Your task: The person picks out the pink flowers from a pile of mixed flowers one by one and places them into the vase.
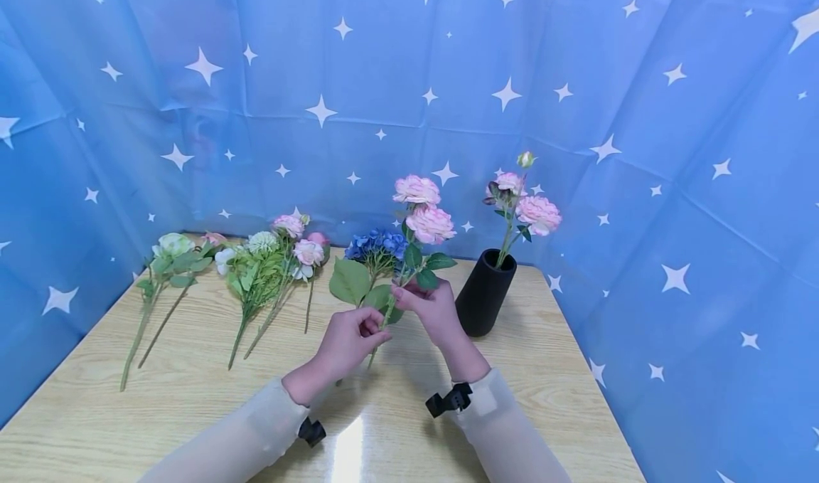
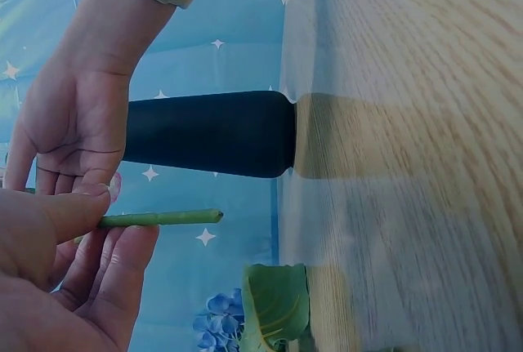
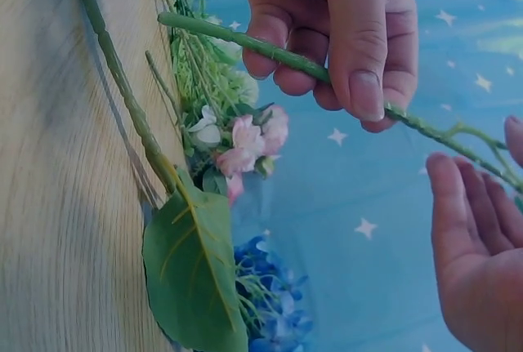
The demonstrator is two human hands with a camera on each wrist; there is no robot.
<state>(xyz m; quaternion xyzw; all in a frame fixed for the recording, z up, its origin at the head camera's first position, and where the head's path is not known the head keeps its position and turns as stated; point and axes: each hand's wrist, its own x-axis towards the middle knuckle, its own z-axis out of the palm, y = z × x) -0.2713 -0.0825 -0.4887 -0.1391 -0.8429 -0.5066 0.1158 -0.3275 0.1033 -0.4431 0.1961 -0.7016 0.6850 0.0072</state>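
Observation:
In the head view, my left hand pinches the green stem of a pink peony spray between thumb and fingers. The stem's cut end pokes out past my left fingertips in the left wrist view. Higher up on the same stem is my right hand, its fingers fairly straight and loosely around the stem beside the leaves. In the right wrist view, my right fingers are just under the stem. Right of my hands, a black vase holds another pink peony spray.
A blue hydrangea with broad green leaves lies behind my hands. Further left on the wooden table lie green foliage, a pale green-white flower and several other stems. A blue star-patterned curtain hangs around the table.

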